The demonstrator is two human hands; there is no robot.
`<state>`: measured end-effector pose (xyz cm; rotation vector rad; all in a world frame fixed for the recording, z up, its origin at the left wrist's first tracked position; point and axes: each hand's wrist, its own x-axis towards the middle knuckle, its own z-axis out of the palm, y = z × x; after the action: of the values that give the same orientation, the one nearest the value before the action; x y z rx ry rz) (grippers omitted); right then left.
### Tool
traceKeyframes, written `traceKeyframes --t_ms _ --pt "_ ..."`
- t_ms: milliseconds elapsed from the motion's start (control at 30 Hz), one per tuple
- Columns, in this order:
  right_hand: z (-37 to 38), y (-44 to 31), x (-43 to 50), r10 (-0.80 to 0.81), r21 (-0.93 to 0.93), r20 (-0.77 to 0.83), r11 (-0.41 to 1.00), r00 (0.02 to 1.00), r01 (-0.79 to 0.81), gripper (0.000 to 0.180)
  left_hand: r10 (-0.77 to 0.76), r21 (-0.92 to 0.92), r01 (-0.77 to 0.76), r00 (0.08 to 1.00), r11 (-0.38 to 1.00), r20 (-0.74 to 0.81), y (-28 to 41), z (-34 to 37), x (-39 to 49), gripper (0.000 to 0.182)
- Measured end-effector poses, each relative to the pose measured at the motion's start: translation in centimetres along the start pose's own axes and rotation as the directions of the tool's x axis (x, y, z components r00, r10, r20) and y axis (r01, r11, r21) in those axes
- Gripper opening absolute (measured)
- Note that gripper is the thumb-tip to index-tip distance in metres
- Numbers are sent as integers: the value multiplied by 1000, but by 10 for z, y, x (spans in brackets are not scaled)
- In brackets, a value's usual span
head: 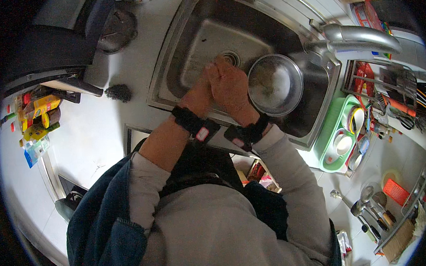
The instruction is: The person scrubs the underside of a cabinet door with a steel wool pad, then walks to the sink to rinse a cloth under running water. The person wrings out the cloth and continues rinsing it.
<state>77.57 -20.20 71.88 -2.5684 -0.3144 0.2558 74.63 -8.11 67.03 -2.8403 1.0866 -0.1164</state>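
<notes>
My left hand and my right hand are pressed together over the stainless steel sink. The right hand's fingers curl against the left hand. Whether anything lies between the palms is hidden. Just beyond the fingertips is the round sink drain, partly covered by the hands. Close to the right of my right hand, a round bowl stands in the sink, with cloudy liquid and a bright reflection in it. A small dark scrap lies on the sink floor. Both wrists wear black straps with small devices.
A thick grey faucet rises at the sink's right rear corner. Right of the sink sits a green plastic tray holding cups. A dark scouring pad and a round lid lie on the left counter. Utensils hang at the lower right.
</notes>
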Motion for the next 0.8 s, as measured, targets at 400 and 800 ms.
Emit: traceKeyframes --t_ms 400,800 --pt "11 61 8 -263 -174 -256 959 930 223 18 -275 -888 395 904 236 329 -2 -15 5 75" --pt "-30 88 0 267 647 114 711 957 -275 39 -549 -980 -10 829 -200 104 -34 13 -14 34"
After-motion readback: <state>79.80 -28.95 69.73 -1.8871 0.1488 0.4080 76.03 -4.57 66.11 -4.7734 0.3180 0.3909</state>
